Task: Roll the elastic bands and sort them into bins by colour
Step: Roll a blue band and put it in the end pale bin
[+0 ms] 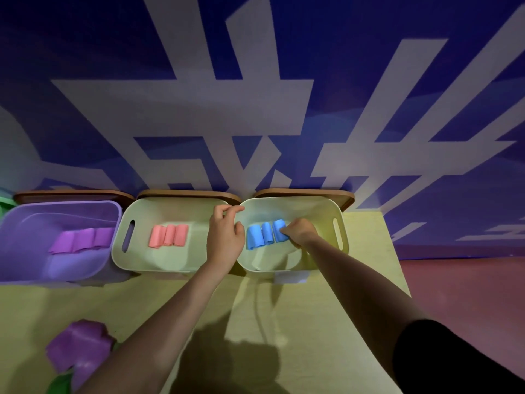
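Three blue rolled elastic bands (265, 234) lie side by side on the floor of the pale cream plastic bin with slot handles (339, 223) at centre right of the frame. The right hand (298, 231) reaches down into this bin, its fingers curled on the rightmost blue roll, seemingly setting it in place or pressing it against its neighbours. The left hand (225, 234) hovers over the seam between this bin and the next, fingers loosely bent, thumb and forefinger near each other; it appears to hold nothing, though I cannot tell whether it touches the rim.

Moving left, a second pale cream bin (127, 237) holds three pink rolled bands (169, 236) in a neat row, and the lilac plastic bin (17, 223) at centre left holds three purple rolled bands (81, 240). Brown wooden lids (301, 192) stand behind the bins against the blue and white patterned wall (255, 81).

Judging by this, sorting is well advanced: each colour has a bin with three rolls. Work remains, though. At the lower left of the frame a loose purple band (81, 348) sits unrolled on the yellowish tabletop (312, 322), with a scrap of green material (61, 383) below it, and a green edge shows at the far left, perhaps another bin.
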{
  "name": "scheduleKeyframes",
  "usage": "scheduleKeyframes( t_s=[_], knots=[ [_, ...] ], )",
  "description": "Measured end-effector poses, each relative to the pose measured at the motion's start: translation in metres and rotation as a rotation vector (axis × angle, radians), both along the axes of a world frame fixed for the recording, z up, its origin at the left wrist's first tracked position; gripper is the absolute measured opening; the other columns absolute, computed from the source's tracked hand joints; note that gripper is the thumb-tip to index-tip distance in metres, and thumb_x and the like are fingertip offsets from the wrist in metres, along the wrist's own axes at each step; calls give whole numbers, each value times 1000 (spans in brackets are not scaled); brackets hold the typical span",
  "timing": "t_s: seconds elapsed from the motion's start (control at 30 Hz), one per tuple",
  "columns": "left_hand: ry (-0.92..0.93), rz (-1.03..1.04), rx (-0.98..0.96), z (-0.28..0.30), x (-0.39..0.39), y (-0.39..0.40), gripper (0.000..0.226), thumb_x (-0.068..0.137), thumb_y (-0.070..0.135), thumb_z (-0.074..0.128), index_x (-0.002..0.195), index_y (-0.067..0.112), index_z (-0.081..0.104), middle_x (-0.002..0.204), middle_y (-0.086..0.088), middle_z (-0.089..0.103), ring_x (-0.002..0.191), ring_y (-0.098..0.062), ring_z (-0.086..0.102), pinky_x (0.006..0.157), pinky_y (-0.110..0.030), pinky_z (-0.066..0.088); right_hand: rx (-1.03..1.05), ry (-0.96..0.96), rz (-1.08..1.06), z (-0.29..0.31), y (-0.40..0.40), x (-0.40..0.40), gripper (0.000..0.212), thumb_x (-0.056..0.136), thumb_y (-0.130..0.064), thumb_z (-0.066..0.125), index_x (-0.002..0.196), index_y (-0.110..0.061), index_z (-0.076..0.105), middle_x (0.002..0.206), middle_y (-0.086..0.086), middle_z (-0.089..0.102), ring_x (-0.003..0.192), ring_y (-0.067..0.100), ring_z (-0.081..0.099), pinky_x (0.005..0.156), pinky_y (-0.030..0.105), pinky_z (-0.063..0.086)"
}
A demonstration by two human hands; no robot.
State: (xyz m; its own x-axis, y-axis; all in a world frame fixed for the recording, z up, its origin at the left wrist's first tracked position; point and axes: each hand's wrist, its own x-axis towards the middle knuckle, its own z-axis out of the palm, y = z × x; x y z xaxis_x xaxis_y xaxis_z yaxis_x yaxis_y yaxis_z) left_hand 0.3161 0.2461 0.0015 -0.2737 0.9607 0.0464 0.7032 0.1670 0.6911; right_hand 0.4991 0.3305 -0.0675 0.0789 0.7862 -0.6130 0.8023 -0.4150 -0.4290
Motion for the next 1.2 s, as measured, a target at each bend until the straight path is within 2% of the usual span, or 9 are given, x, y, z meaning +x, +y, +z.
scheduleKeyframes(
  t_s=[0.17,0.3,0.4,0.57,0.7,0.8,0.97,1.1,1.2],
  knots=[
    [-15,3,12,-3,-1,1,39,88,4,49,122,19,59,120,-1,44,98,-19,52,77,-24,41,5,-16,-8,-7,3,-6,32,82,-38,68,92,-9,62,82,6,59,71,23,55,62,28,40],
    [-28,29,13,-4,-1,2,39,87,4,50,121,20,59,120,-1,45,88,-15,50,73,-22,38,15,-19,-23,-10,2,-6,32,81,-38,68,89,-8,59,84,7,60,73,24,56,64,30,42],
    [-36,42,24,-4,3,0,38,87,4,51,121,20,60,119,0,45,86,-14,49,72,-20,36,55,-47,12,-14,1,-10,35,81,-38,62,96,-7,63,90,11,64,82,29,62,70,32,48],
    [1,21,5,-5,-4,4,37,87,5,52,120,21,60,119,1,44,90,-18,52,75,-18,35,16,19,1,-11,1,-12,33,80,-37,60,89,-6,63,83,13,68,76,31,68,74,40,59],
    [12,1,13,-6,-6,2,37,87,4,52,119,19,60,119,-1,44,89,-21,53,75,-19,36,-2,40,42,-6,2,-8,33,82,-39,60,80,-7,61,71,8,62,60,23,60,60,28,48],
    [19,3,13,-6,-5,3,37,87,3,52,119,19,60,119,-1,44,91,-22,54,75,-21,37,-51,87,25,-3,6,-4,30,83,-37,64,74,-10,56,69,6,57,53,17,52,51,26,42],
    [22,1,8,-5,-4,3,37,88,4,52,120,20,59,119,1,43,94,-20,53,75,-20,37,-82,149,-58,-2,8,-2,30,81,-27,67,62,-10,51,57,7,52,50,18,48,57,28,46],
    [15,7,2,-3,-4,3,36,88,4,51,120,20,60,120,0,43,98,-17,51,76,-19,36,-84,181,-77,1,5,-5,25,80,-17,63,60,-9,49,57,7,49,47,17,47,49,25,44],
    [10,8,1,-3,-4,3,37,88,3,51,120,19,60,120,1,43,99,-16,51,76,-18,35,-107,152,-51,3,4,-6,17,81,-14,59,68,-6,52,60,7,50,47,17,46,46,24,42]
  ],
)
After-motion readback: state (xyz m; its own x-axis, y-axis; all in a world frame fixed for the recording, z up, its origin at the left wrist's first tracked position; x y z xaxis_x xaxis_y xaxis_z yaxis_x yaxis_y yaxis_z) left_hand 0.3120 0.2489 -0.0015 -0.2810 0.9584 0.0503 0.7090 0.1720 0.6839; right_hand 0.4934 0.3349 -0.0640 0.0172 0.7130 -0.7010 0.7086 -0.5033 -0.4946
